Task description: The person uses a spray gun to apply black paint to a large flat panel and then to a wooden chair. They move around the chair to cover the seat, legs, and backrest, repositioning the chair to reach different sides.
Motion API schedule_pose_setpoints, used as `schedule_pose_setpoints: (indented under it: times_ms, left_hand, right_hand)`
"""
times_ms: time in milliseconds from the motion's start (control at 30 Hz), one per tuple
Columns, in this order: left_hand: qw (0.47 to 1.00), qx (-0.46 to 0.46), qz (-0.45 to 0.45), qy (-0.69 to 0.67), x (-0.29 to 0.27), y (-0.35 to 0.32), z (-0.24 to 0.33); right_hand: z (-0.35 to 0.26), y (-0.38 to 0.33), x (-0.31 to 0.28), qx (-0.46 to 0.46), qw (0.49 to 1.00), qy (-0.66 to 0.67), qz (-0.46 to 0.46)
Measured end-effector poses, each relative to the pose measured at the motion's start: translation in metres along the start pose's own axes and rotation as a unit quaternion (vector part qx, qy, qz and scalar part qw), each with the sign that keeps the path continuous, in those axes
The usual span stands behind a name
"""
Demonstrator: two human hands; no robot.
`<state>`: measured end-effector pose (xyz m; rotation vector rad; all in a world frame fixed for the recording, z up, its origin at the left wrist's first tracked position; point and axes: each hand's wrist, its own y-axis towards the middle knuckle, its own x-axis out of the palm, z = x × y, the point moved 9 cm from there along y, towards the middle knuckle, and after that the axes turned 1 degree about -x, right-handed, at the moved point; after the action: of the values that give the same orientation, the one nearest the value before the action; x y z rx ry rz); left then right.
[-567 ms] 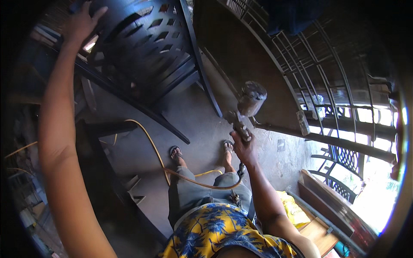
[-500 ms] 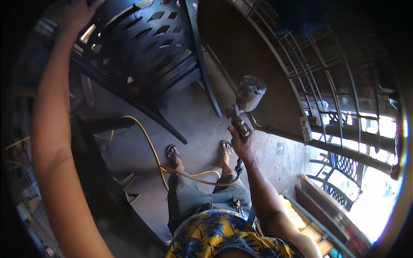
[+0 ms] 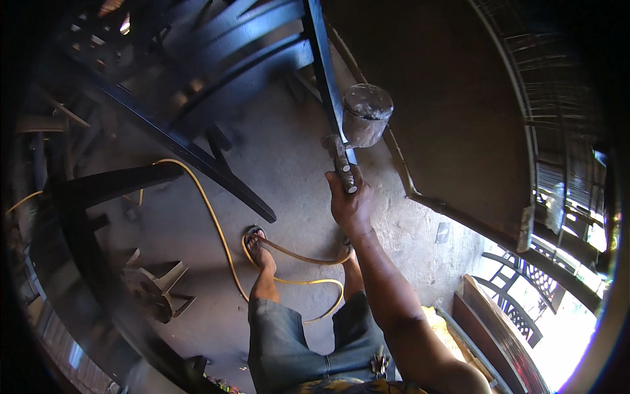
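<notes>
Bare concrete floor (image 3: 289, 164) fills the frame centre, crossed by a yellow hose (image 3: 220, 236) that loops past the person's feet. At centre, the right hand (image 3: 349, 203) is wrapped closed around the handle of a spray gun (image 3: 351, 141), whose long axis runs up-frame from the hand; its metal cup sits at upper right of the grip, just beside a dark blue metal frame (image 3: 197, 79). Left hand: out of view. Nozzle detail is hard to make out.
</notes>
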<state>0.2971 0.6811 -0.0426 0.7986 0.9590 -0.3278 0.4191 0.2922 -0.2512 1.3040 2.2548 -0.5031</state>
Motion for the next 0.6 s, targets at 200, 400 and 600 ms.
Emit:
schedule_pose_setpoints:
  times_ms: [200, 400, 600]
  left_hand:
    - [0.804, -0.5, -0.32, 0.013, 0.29, -0.665, -0.132]
    - [0.774, -0.547, -0.318, -0.042, 0.299, -0.71, -0.141]
    - [0.781, -0.549, -0.296, -0.028, 0.309, -0.732, -0.156]
  right_hand:
    - [0.056, 0.006, 0.072, -0.053, 0.998, 0.031, 0.019]
    - [0.078, 0.046, 0.153, -0.14, 0.989, 0.027, 0.037]
    - [0.086, 0.068, 0.185, -0.11, 0.99, 0.034, 0.076]
